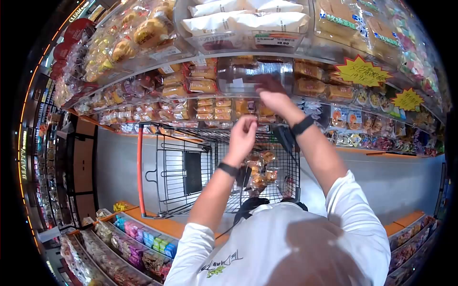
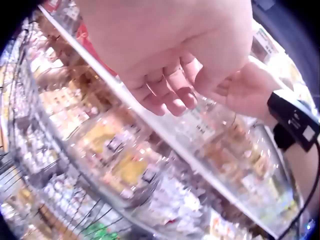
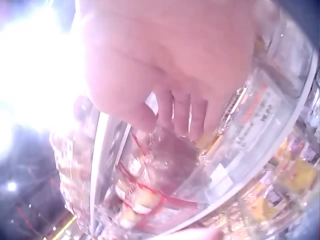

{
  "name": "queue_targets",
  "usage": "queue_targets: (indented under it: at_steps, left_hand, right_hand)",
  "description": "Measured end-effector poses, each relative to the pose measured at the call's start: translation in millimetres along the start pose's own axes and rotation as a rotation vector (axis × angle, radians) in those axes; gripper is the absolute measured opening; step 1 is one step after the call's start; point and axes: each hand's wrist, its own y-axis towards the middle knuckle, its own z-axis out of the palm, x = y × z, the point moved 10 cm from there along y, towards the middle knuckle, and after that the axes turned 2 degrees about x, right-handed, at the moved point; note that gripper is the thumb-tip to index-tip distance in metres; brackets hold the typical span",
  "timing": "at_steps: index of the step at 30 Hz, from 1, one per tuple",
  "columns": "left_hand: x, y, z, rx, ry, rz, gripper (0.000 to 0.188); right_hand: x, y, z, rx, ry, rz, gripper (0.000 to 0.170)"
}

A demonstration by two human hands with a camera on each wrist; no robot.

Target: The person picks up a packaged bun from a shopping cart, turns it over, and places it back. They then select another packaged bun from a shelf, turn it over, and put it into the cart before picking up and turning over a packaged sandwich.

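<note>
The shelving (image 1: pixel 200 56) filled the upper part of the head view, its smooth pale edges bowed by the lens, its tiers crowded with crinkled, glossy wrappers. Below stood the shopping cart (image 1: pixel 193 171), a box of thin black wire mesh with a dark flat panel and a straight red handle at its left end. The person's white shirt (image 1: pixel 267 248) was soft cloth, its short sleeves ending above bare forearms.

The clear plastic bin (image 1: pixel 234 71) sat on the middle tier, between packets of golden bread (image 1: pixel 202 85) on its left and more wrapped loaves (image 1: pixel 310 86) on its right. It was a glossy, see-through rectangle, its long axis running left to right along the shelf and its front facing the person.

The right arm stretched forward and slightly inward, bringing the right hand (image 1: pixel 275 97) to the bin's right part, palm downward. Its fingers were extended and close together; contact with anything inside could not be told. The left hand (image 1: pixel 242 136) hung lower, in front of the shelves and over the cart, its fingers loosely bent around nothing.

Bagged buns (image 1: pixel 257 174), rounded and browned, lay in the cart. A black band (image 1: pixel 303 125) circled the right wrist. Smallest was a white label (image 1: pixel 237 83) on the bin.
</note>
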Motion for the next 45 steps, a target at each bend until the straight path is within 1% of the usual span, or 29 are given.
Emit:
queue_targets:
  at_steps: [1,2,3,5,7,8,10,12,13,14,15,17,18,20,21,22,23,24,25,26,27,28,29,31,34,37,38,41,45]
  left_hand:
    - [-18.5,28.9,-7.4,-0.002,0.045,0.011,0.014]
    - [-16.1,64.2,-17.1,-0.088,-0.096,0.052,0.016]
    - [-11.7,100.2,-27.3,-0.175,-0.242,0.092,0.017]
    - [-11.3,161.4,-42.4,-0.226,-0.040,0.070,0.026]
    - [-16.0,193.5,-40.6,-0.093,-0.047,0.020,0.028]
    - [-18.5,204.8,-39.6,-0.023,-0.047,-0.007,0.030]
    - [-19.4,224.7,-35.2,0.123,-0.044,-0.065,0.034]
    - [3.0,249.6,-23.8,0.256,0.308,0.032,0.044]
    - [14.8,261.5,-18.3,0.310,0.476,0.098,0.049]
    - [8.2,264.8,-12.0,0.275,0.776,0.236,0.050]
    - [-2.6,267.0,-5.5,0.227,1.079,0.377,0.052]
    - [4.3,270.8,-17.4,0.141,0.826,0.270,0.051]
    - [19.7,271.0,-18.9,0.174,0.736,0.270,0.051]
    - [-48.8,226.3,-29.3,0.087,0.647,0.191,0.049]
    - [-42.9,222.1,-27.3,0.110,0.623,0.100,0.047]
    - [-36.2,215.8,-25.9,0.131,0.598,0.007,0.045]
    - [-32.3,206.7,-28.4,0.076,0.568,-0.078,0.041]
    - [-41.1,192.3,-32.7,0.018,0.534,-0.161,0.038]
    - [-20.4,163.6,-31.9,0.054,0.383,-0.221,0.047]
    - [-17.2,137.3,-32.6,-0.013,0.242,-0.208,0.050]
    - [-14.2,110.6,-33.3,-0.078,0.102,-0.186,0.052]
    - [-29.4,84.1,-37.4,-0.246,-0.030,-0.090,0.050]
    - [-80.9,55.1,-28.4,-0.094,-0.064,0.004,0.055]
    - [-97.7,10.3,-16.9,-0.096,-0.056,0.065,0.055]
    - [-139.7,-55.2,10.6,0.007,0.292,0.048,0.056]
    - [-152.5,-97.3,56.6,0.265,0.198,-0.067,0.066]
    - [-167.1,-105.9,67.8,0.282,0.214,-0.055,0.069]
    - [-182.5,-122.4,83.2,0.127,0.208,0.010,0.063]
    - [-197.8,-144.2,93.2,0.038,0.325,0.011,0.055]
  right_hand:
    - [-7.9,28.0,-3.7,-0.051,0.005,-0.006,0.030]
    - [-15.8,55.5,-7.3,-0.103,0.010,-0.011,0.029]
    - [-9.1,64.1,-6.6,-0.080,0.107,0.015,0.030]
    - [5.2,80.0,-5.2,-0.043,0.300,0.073,0.030]
    - [50.5,67.8,7.1,0.006,0.716,0.152,0.031]
    - [26.3,81.8,23.0,0.078,0.701,0.245,0.033]
    - [-2.6,101.4,40.0,0.154,0.678,0.301,0.033]
    - [-12.6,105.8,46.4,0.184,0.680,0.325,0.033]
    - [-32.5,114.8,49.3,0.146,0.667,0.269,0.033]
    - [-67.6,130.5,59.6,0.110,0.654,0.205,0.033]
    - [-80.0,143.2,61.9,0.074,0.642,0.135,0.034]
    - [-50.3,119.5,55.9,0.095,0.654,0.306,0.031]
    - [-40.0,102.4,54.5,0.105,0.655,0.394,0.030]
    - [-21.4,91.1,48.4,0.051,0.625,0.172,0.029]
    - [-15.3,85.9,44.1,0.022,0.609,0.064,0.029]
    - [-12.5,88.1,47.9,0.132,0.261,0.032,0.044]
    - [-30.0,69.3,44.2,0.098,0.363,0.143,0.047]
    - [-21.0,31.6,37.8,0.061,0.467,0.248,0.050]
    - [-10.5,-3.0,29.7,0.020,0.574,0.352,0.053]
    - [14.9,-21.1,12.3,0.005,0.489,0.264,0.055]
    - [19.0,-41.5,4.6,-0.012,0.403,0.227,0.057]
    - [23.1,-62.3,-3.0,-0.033,0.315,0.192,0.059]
    - [33.3,-87.2,-10.9,-0.023,0.283,0.127,0.061]
    - [50.0,-133.5,-36.3,-0.021,0.147,0.063,0.064]
    - [40.8,-190.6,-67.3,-0.006,0.361,0.034,0.065]
    - [62.9,-233.0,-110.5,0.057,0.261,-0.076,0.062]
    - [64.1,-244.6,-120.8,0.076,0.262,-0.057,0.062]
    - [73.1,-275.0,-147.6,0.105,0.209,-0.129,0.062]
    - [62.6,-303.5,-150.5,0.282,0.387,-0.121,0.057]
